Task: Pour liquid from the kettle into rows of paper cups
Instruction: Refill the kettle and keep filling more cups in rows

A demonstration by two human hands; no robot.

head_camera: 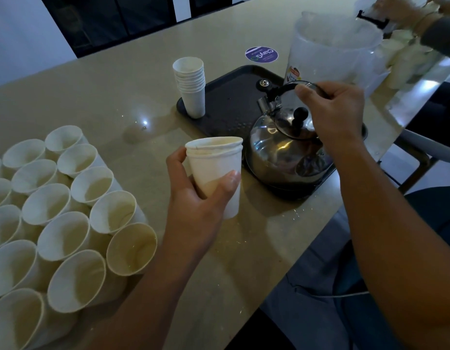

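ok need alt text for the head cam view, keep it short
The right hand grips the handle of a steel kettle on a dark tray, while the left hand holds nested paper cups beside it. Rows of paper cups fill the table's left side.

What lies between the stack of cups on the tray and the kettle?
Only bare dark tray lies between the cup stack and the kettle, as the head view shows.
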